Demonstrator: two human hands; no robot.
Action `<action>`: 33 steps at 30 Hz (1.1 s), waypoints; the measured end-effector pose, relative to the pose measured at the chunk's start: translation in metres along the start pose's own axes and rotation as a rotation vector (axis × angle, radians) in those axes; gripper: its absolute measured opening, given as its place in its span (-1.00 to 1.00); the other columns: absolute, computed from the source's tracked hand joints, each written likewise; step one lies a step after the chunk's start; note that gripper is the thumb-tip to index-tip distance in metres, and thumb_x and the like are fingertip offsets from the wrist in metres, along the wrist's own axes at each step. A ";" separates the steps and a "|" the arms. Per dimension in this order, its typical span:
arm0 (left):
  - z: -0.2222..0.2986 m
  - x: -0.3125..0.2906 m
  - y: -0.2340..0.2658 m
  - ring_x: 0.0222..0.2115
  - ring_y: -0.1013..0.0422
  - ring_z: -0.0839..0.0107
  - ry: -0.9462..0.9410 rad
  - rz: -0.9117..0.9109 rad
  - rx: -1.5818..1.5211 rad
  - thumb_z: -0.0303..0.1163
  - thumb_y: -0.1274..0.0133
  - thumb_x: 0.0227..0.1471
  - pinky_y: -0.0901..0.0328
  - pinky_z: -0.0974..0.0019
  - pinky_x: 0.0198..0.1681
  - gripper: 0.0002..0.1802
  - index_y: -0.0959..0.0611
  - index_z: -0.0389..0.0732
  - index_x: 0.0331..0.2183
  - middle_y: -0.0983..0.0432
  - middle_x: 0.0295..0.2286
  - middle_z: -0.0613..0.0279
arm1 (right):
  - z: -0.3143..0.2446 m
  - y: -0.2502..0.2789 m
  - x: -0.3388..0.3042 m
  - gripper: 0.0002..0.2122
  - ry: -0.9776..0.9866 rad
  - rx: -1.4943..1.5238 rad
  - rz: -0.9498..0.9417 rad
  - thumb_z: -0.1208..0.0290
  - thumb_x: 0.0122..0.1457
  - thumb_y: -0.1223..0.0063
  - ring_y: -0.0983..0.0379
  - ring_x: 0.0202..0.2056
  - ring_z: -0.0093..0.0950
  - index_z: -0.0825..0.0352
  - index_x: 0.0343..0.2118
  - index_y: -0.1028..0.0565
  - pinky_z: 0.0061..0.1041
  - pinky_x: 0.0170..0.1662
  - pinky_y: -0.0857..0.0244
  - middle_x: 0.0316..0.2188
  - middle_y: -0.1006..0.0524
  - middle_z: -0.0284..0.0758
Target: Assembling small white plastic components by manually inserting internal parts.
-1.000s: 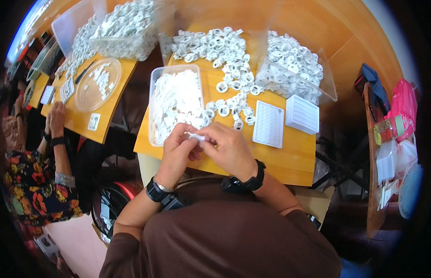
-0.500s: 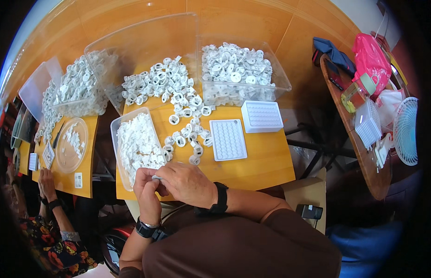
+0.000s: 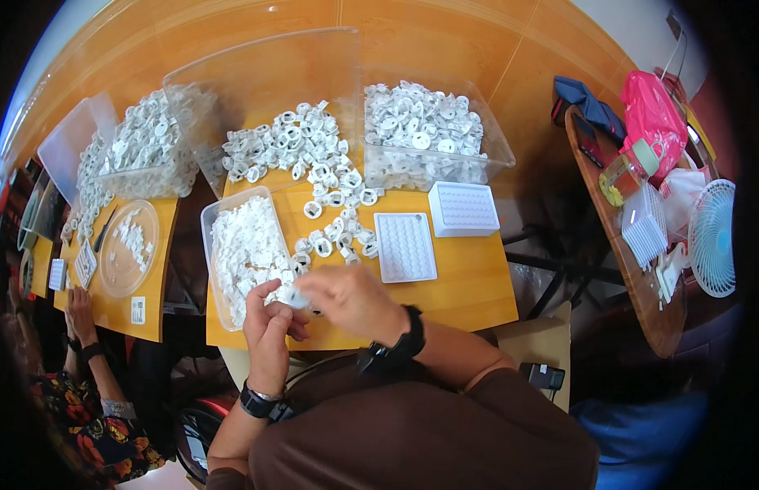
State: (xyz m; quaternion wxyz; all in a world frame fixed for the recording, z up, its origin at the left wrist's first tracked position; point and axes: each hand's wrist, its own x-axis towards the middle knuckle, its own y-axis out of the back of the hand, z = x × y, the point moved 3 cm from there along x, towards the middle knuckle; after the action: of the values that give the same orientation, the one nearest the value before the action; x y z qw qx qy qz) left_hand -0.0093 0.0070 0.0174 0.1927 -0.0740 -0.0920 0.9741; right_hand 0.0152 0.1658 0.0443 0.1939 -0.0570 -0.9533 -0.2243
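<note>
My left hand is over the near edge of the table, index finger and thumb apart, the other fingers partly curled. Nothing shows between its fingers. Just right of it, my right hand is smeared by motion, its fingertips closed on a small round white plastic part. Beside my left hand stands a clear tub full of small white pieces. Loose round white plastic parts lie beyond my hands, near a white tray with rows of round pockets.
A clear bin heaped with white parts stands at the back, with a stack of white trays in front. At left, a co-worker's hands rest by a round clear lid. A side table at right holds a fan.
My hands were together around a small part. Now my right hand has drawn away to the right with the white part, and my left fingers have spread.
</note>
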 end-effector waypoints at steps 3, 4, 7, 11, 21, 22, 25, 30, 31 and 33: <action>0.000 0.000 0.006 -0.62 -0.39 0.47 -0.032 0.033 0.011 -0.49 0.16 0.02 -0.31 0.48 -0.53 -0.54 -0.29 -0.28 0.01 -0.49 -0.52 0.11 | 0.007 0.048 0.024 -0.83 -0.138 0.084 0.152 0.59 0.13 0.00 -0.46 -0.48 -0.58 0.42 -0.22 -0.53 -0.57 -0.39 -0.35 -0.48 -0.56 -0.30; -0.002 0.000 0.010 -0.64 -0.39 0.45 -0.057 0.058 0.029 -0.46 0.15 0.02 -0.32 0.46 -0.54 -0.52 -0.29 -0.28 0.02 -0.49 -0.52 0.08 | 0.009 0.072 0.040 -0.79 0.082 -0.115 0.286 0.62 0.14 0.04 -0.42 -0.48 -0.65 0.43 -0.16 -0.52 -0.63 -0.40 -0.34 -0.50 -0.54 -0.37; 0.000 -0.004 0.011 -0.63 -0.39 0.45 -0.034 0.066 -0.008 -0.45 0.14 0.03 -0.32 0.46 -0.52 -0.52 -0.29 -0.28 0.03 -0.49 -0.52 0.08 | 0.000 0.153 0.085 -0.69 -0.188 -0.382 0.391 0.48 0.12 -0.02 -0.44 -0.48 -0.62 0.41 -0.06 -0.48 -0.61 -0.39 -0.32 -0.45 -0.58 -0.25; 0.001 -0.002 0.010 -0.62 -0.38 0.45 -0.035 0.029 -0.048 -0.45 0.15 0.02 -0.30 0.47 -0.51 -0.52 -0.30 -0.28 0.03 -0.49 -0.52 0.10 | 0.006 0.183 0.093 -0.73 0.075 -0.693 0.579 0.42 0.14 0.06 -0.51 -0.46 -0.30 0.37 -0.13 -0.52 -0.35 -0.36 -0.35 -0.39 -0.57 -0.10; -0.003 -0.002 0.011 -0.60 -0.39 0.47 0.035 -0.040 -0.033 -0.47 0.17 -0.02 -0.29 0.49 -0.48 -0.51 -0.31 -0.29 0.01 -0.48 -0.52 0.13 | 0.077 0.074 0.067 -0.78 -0.074 -0.770 -0.268 0.42 -0.04 -0.03 -0.49 -0.35 -0.19 0.33 -0.31 -0.57 -0.27 -0.26 -0.35 -0.40 -0.57 -0.15; -0.003 -0.003 0.011 -0.60 -0.39 0.47 0.034 -0.037 -0.032 -0.47 0.17 -0.02 -0.29 0.49 -0.48 -0.51 -0.31 -0.29 0.01 -0.48 -0.52 0.13 | 0.085 0.069 0.067 -0.78 -0.107 -0.801 -0.316 0.42 -0.06 -0.02 -0.48 -0.32 -0.15 0.32 -0.33 -0.58 -0.22 -0.24 -0.34 -0.41 -0.56 -0.14; -0.004 -0.005 0.012 -0.59 -0.39 0.46 0.054 -0.043 -0.026 -0.48 0.18 -0.02 -0.29 0.48 -0.47 -0.52 -0.31 -0.28 0.01 -0.48 -0.51 0.13 | 0.102 0.060 0.071 -0.83 -0.117 -0.887 -0.300 0.49 -0.05 0.00 -0.49 -0.31 -0.16 0.30 -0.38 -0.59 -0.20 -0.22 -0.34 -0.43 -0.57 -0.14; -0.005 -0.006 0.013 -0.58 -0.40 0.46 0.055 -0.052 -0.028 -0.46 0.17 0.00 -0.29 0.48 -0.47 -0.55 -0.33 -0.27 0.00 -0.48 -0.51 0.14 | 0.106 0.055 0.073 -0.85 -0.155 -0.919 -0.268 0.55 -0.03 0.04 -0.50 -0.33 -0.17 0.31 -0.44 -0.58 -0.20 -0.26 -0.34 -0.47 -0.56 -0.13; -0.006 -0.006 0.013 -0.58 -0.40 0.46 0.056 -0.052 -0.026 -0.46 0.17 0.00 -0.29 0.48 -0.47 -0.55 -0.33 -0.27 0.00 -0.48 -0.51 0.14 | 0.109 0.056 0.070 -0.85 -0.124 -0.844 -0.280 0.55 -0.03 0.05 -0.50 -0.35 -0.17 0.30 -0.43 -0.58 -0.20 -0.28 -0.34 -0.47 -0.56 -0.13; -0.007 -0.005 0.011 -0.58 -0.40 0.46 0.069 -0.070 -0.017 -0.45 0.17 0.03 -0.29 0.48 -0.47 -0.57 -0.34 -0.26 -0.01 -0.48 -0.51 0.14 | 0.106 0.059 0.067 -0.84 -0.091 -0.768 -0.293 0.54 -0.02 0.05 -0.49 -0.38 -0.16 0.30 -0.42 -0.58 -0.20 -0.30 -0.34 -0.48 -0.56 -0.13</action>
State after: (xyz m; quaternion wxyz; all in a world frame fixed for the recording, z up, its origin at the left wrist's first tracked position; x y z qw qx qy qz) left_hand -0.0072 -0.0040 0.0093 0.2292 -0.1061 -0.0961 0.9628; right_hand -0.0719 0.2676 0.0072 0.0823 0.0015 -0.8060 -0.5861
